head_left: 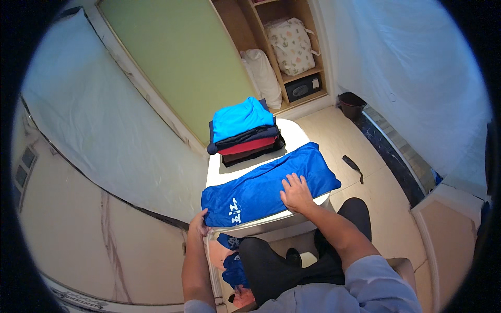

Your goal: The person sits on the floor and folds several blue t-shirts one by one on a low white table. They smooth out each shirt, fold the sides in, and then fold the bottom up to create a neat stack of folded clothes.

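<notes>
A bright blue garment [261,185] with white printing at its left end lies folded into a long strip across the white table [215,169]. My left hand [198,223] is at its left edge, with the fingers closed on the near left corner. On the right part of the cloth rests my right hand [296,193], palm down and fingers apart. Behind the strip stands a stack of folded clothes, with a light blue garment [242,119] on top and a red one [248,145] among dark ones below.
Below the table's near edge, more blue cloth [236,271] lies beside my left leg. A dark bin [352,106] and a black strap [353,168] are on the floor to the right. An open cupboard [279,83] holds a patterned bag [292,47] and a black safe [304,88].
</notes>
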`<action>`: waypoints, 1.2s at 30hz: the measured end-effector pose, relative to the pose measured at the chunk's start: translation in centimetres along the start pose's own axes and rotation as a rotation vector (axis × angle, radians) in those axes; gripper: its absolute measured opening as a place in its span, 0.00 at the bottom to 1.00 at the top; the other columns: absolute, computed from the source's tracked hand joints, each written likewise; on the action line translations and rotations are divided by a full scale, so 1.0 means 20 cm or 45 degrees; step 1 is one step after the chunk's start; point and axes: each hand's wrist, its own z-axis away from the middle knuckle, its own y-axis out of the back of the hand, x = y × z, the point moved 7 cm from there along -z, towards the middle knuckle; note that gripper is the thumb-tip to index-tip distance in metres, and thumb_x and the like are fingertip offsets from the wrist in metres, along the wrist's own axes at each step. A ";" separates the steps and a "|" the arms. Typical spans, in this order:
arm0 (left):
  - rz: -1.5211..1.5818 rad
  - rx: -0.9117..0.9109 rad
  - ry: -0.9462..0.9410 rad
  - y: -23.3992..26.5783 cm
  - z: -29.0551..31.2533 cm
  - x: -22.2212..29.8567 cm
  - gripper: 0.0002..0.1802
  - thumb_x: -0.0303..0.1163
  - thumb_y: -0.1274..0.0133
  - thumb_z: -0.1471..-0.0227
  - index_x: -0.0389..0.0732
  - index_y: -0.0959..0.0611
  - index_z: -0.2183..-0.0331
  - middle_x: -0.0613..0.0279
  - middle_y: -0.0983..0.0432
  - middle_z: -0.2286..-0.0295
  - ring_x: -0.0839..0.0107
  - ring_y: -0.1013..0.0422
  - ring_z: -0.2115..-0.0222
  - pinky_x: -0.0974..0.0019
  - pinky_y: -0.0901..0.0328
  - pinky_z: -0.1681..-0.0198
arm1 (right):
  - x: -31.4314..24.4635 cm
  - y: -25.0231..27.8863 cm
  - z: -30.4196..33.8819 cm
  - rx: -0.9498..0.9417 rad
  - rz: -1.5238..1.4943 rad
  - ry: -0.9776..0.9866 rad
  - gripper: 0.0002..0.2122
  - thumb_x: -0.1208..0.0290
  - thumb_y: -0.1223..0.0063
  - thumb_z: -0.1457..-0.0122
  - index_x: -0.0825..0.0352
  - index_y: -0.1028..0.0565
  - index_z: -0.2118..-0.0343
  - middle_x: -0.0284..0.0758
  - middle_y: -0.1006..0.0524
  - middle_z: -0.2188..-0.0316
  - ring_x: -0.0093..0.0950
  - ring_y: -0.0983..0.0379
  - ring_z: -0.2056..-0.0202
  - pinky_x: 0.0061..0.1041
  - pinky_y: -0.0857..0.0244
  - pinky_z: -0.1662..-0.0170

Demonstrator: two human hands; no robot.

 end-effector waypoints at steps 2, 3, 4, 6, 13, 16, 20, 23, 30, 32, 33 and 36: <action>0.026 -0.059 0.026 0.02 -0.05 0.02 0.33 0.44 0.37 0.44 0.37 0.26 0.43 0.48 0.24 0.46 0.53 0.24 0.51 0.48 0.28 0.46 | -0.01 0.00 -0.01 0.038 -0.010 0.027 0.22 0.58 0.47 0.39 0.72 0.25 0.50 0.51 0.29 0.43 0.49 0.37 0.38 0.55 0.47 0.36; 0.043 -0.045 0.002 0.10 -0.08 0.04 0.34 0.45 0.37 0.44 0.37 0.26 0.42 0.49 0.24 0.46 0.53 0.24 0.50 0.48 0.29 0.45 | -0.06 -0.01 -0.03 0.040 -0.025 0.040 0.22 0.58 0.47 0.39 0.72 0.25 0.50 0.50 0.28 0.43 0.49 0.37 0.38 0.54 0.46 0.36; 0.056 -0.038 -0.009 0.17 -0.09 0.05 0.35 0.46 0.37 0.44 0.37 0.27 0.42 0.49 0.25 0.45 0.53 0.25 0.49 0.47 0.30 0.44 | -0.08 0.00 -0.05 0.034 -0.031 0.043 0.22 0.59 0.47 0.40 0.72 0.25 0.50 0.50 0.28 0.44 0.49 0.36 0.39 0.54 0.46 0.37; -0.009 0.073 0.050 -0.03 -0.07 0.04 0.35 0.46 0.38 0.43 0.37 0.27 0.41 0.49 0.26 0.44 0.52 0.25 0.48 0.47 0.30 0.44 | -0.02 0.04 -0.03 0.010 0.016 0.010 0.22 0.59 0.46 0.41 0.72 0.25 0.50 0.50 0.28 0.45 0.48 0.35 0.41 0.53 0.45 0.38; -0.063 0.023 -0.171 -0.09 -0.04 0.08 0.35 0.43 0.40 0.42 0.32 0.30 0.40 0.42 0.27 0.45 0.50 0.26 0.49 0.45 0.31 0.44 | -0.03 0.01 -0.03 -0.013 -0.016 -0.007 0.23 0.60 0.45 0.40 0.72 0.26 0.47 0.51 0.30 0.44 0.48 0.38 0.38 0.53 0.46 0.36; -0.004 0.012 -0.215 -0.12 -0.04 0.08 0.33 0.41 0.42 0.42 0.32 0.29 0.41 0.42 0.26 0.46 0.49 0.25 0.50 0.44 0.30 0.45 | -0.02 0.02 -0.03 -0.012 0.009 0.005 0.23 0.60 0.45 0.40 0.72 0.26 0.47 0.50 0.30 0.44 0.48 0.38 0.38 0.53 0.46 0.36; 0.116 -0.010 -0.235 -0.08 -0.06 0.09 0.30 0.38 0.44 0.44 0.33 0.28 0.43 0.43 0.24 0.48 0.48 0.24 0.51 0.43 0.29 0.46 | -0.01 0.01 -0.03 -0.019 -0.003 -0.011 0.24 0.59 0.45 0.40 0.72 0.26 0.47 0.51 0.30 0.43 0.48 0.38 0.38 0.53 0.47 0.36; 0.189 -0.035 -0.262 -0.05 -0.07 0.09 0.29 0.37 0.43 0.45 0.35 0.27 0.44 0.44 0.23 0.49 0.49 0.24 0.52 0.43 0.29 0.47 | -0.02 0.00 -0.04 -0.042 -0.014 -0.020 0.24 0.59 0.46 0.39 0.72 0.26 0.46 0.51 0.30 0.41 0.48 0.39 0.37 0.53 0.48 0.35; 0.017 -0.178 -0.607 -0.32 0.11 0.29 0.22 0.32 0.44 0.44 0.38 0.24 0.47 0.51 0.20 0.56 0.59 0.23 0.58 0.53 0.26 0.51 | 0.00 -0.01 -0.03 -0.068 0.001 -0.047 0.24 0.58 0.47 0.38 0.71 0.26 0.44 0.50 0.30 0.40 0.47 0.39 0.36 0.52 0.49 0.34; -0.102 -0.181 -0.689 -0.46 0.19 0.35 0.21 0.29 0.45 0.44 0.38 0.23 0.48 0.53 0.20 0.57 0.62 0.22 0.59 0.57 0.26 0.53 | 0.00 -0.01 -0.03 -0.067 -0.003 -0.048 0.24 0.58 0.46 0.38 0.71 0.26 0.44 0.50 0.30 0.40 0.47 0.39 0.36 0.52 0.49 0.34; -0.160 -0.183 -0.728 -0.54 0.23 0.38 0.20 0.28 0.45 0.43 0.38 0.23 0.49 0.54 0.20 0.58 0.64 0.22 0.60 0.59 0.26 0.53 | 0.00 0.00 -0.03 -0.073 -0.009 -0.047 0.24 0.58 0.47 0.38 0.71 0.27 0.44 0.50 0.30 0.40 0.47 0.39 0.36 0.52 0.49 0.34; -0.316 -0.268 -0.775 -0.81 0.30 0.40 0.19 0.26 0.43 0.44 0.37 0.22 0.50 0.59 0.19 0.61 0.69 0.23 0.63 0.64 0.27 0.57 | 0.01 -0.01 -0.03 -0.053 -0.011 -0.044 0.25 0.57 0.47 0.38 0.71 0.26 0.45 0.50 0.30 0.41 0.48 0.39 0.36 0.52 0.49 0.34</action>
